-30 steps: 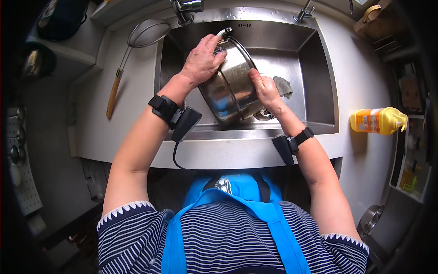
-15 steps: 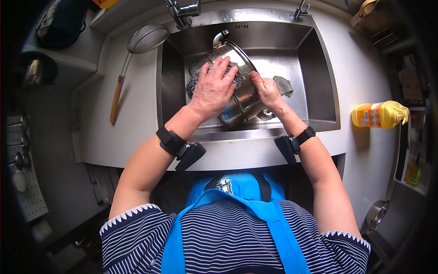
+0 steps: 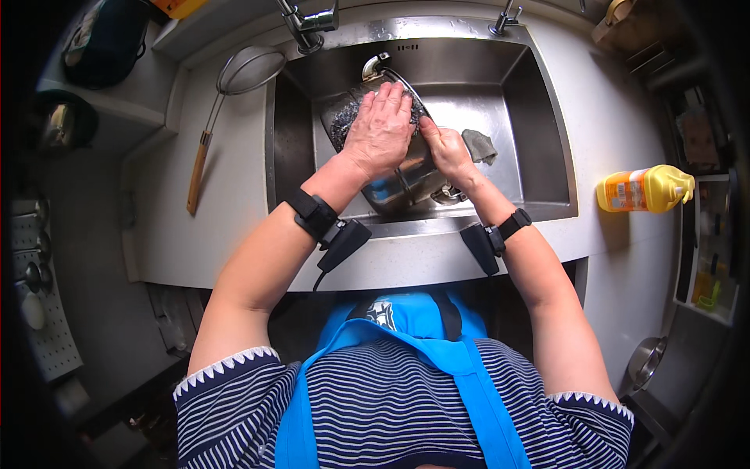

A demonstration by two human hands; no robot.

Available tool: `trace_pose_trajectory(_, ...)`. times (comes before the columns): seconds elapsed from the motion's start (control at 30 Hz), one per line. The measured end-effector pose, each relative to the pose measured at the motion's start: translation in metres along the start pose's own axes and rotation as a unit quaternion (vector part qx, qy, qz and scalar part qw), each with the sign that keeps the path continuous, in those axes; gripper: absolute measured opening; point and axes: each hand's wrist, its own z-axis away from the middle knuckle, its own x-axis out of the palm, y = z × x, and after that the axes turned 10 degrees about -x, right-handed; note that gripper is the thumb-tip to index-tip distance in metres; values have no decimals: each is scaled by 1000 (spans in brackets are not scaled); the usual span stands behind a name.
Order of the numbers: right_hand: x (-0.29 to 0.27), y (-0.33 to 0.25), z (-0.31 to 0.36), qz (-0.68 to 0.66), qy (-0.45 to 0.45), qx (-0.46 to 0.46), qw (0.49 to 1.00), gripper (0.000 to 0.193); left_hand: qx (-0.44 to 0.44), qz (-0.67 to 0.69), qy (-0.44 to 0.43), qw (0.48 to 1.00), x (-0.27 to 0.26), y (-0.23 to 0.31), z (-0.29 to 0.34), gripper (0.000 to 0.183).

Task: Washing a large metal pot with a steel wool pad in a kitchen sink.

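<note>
A shiny steel pot [image 3: 414, 176] lies tilted on its side in the sink [image 3: 543, 148], with one loop handle at the far end and another near me. My left hand [image 3: 380, 129] presses a steel wool scourer [image 3: 346, 119] against the pot's outer wall, its fingers stretched out over it. Most of the scourer is hidden beneath the palm; its curly edge shows at the left. My right hand [image 3: 451, 155] grips the pot's rim on the right side, thumb on the outside and the other fingers mostly hidden. Beside that hand, a crumpled grey cloth [image 3: 478, 146] lies on the sink floor.
A wire strainer [image 3: 201, 160] with a wooden handle lies on the left counter. On the right counter is a yellow pump bottle [image 3: 641, 189], lying down in this view. Two taps, one a faucet [image 3: 312, 22], stand behind the sink. A metal bowl [image 3: 647, 361] sits low at the right.
My left hand has slid up and to the right along the pot with the scourer, its fingers closer together. My right hand keeps its grip on the rim.
</note>
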Motion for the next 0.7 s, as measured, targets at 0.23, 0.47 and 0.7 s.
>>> trace_pose_trajectory(0.23, 11, 7, 3, -28, 14, -8, 999, 62, -110, 132, -166, 971, 8, -57, -48, 30)
trace_pose_trajectory(0.47, 6, -6, -6, 32, -20, -17, 999, 64, -166, 183, -217, 944, 10, -89, -43, 34)
trace_pose_trajectory(0.7, 6, -8, -5, 3, -15, 11, 1000, 62, 0, 31, -11, 999, -17, 5, 36, 49)
